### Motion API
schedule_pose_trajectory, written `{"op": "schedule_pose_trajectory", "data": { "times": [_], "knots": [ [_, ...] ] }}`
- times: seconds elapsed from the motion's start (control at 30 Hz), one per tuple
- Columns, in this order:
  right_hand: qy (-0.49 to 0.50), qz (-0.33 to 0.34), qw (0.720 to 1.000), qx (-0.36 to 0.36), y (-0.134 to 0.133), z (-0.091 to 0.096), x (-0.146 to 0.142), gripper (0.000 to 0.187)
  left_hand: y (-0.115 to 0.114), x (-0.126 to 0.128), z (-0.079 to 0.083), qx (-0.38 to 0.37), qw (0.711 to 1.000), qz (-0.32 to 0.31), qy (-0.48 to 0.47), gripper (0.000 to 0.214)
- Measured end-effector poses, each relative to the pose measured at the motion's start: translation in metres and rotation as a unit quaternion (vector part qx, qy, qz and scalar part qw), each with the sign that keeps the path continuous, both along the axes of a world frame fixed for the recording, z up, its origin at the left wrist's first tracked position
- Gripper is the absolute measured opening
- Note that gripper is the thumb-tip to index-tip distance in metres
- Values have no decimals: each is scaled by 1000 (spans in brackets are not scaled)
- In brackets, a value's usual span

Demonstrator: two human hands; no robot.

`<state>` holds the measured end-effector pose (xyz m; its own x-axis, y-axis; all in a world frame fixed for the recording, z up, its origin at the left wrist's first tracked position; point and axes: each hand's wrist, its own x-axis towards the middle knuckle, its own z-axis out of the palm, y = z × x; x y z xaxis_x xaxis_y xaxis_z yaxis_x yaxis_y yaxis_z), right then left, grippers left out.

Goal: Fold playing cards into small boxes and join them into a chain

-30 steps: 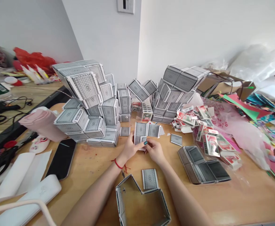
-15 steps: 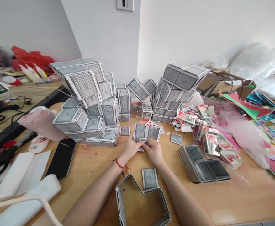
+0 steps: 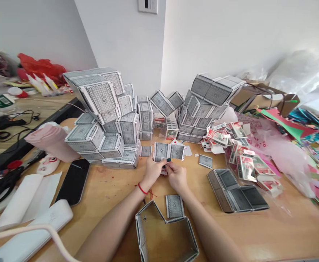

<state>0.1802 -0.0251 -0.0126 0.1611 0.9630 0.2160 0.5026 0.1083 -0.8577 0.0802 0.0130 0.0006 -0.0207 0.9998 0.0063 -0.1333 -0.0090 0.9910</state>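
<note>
Joined playing cards (image 3: 169,150), grey patterned backs toward me, stand upright between my hands at the middle of the table. My left hand (image 3: 154,171) pinches their lower left part, thumb across the front. Fingers of my right hand (image 3: 176,175) are closed at the lower edge, against the left thumb; the spot they pinch is partly hidden. Below my wrists lies an open-topped, heart-like frame of folded cards (image 3: 164,233), with a single card (image 3: 175,206) in its notch. Face-up cards (image 3: 179,143) lie behind the held ones.
Stacked card blocks rise at left (image 3: 102,102) and right (image 3: 216,91). A three-part card piece (image 3: 237,193) and empty card boxes (image 3: 246,167) lie right. A phone (image 3: 73,181), scissors (image 3: 1,193) and a white power bank (image 3: 36,233) are left. Another person's hand shows at the right edge.
The view has shifted slightly. My left thumb has moved right and up over the cards' lower edge, and the right fingers have curled in beneath it. The held cards tilt slightly differently.
</note>
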Motion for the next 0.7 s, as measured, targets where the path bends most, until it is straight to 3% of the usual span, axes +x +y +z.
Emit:
{"op": "schedule_pose_trajectory", "data": {
  "times": [0.23, 0.3, 0.37, 0.5, 0.63, 0.7],
  "knots": [
    [43, 78, 996, -23, 3, 1, 10, 25, 8, -6, -2, -15, 997, -44, -68, 27],
    [28, 48, 998, -17, 6, 0, 21, 26, 10, -9, -1, -18, 993, -45, -108, 29],
    [-37, -31, 998, 34, 12, -3, 34, 26, 13, -14, 0, -30, 987, -52, -148, 37],
    [-141, -158, 971, 112, 29, -12, 59, 29, 16, -25, 2, -71, 972, -135, -181, 60],
    [-174, -153, 969, 79, 40, -21, 68, 50, 15, -31, 2, -109, 949, -210, -207, 56],
    [-162, -145, 974, 59, 41, -25, 70, 52, 14, -30, 3, -122, 942, -235, -205, 50]
  ]
}}
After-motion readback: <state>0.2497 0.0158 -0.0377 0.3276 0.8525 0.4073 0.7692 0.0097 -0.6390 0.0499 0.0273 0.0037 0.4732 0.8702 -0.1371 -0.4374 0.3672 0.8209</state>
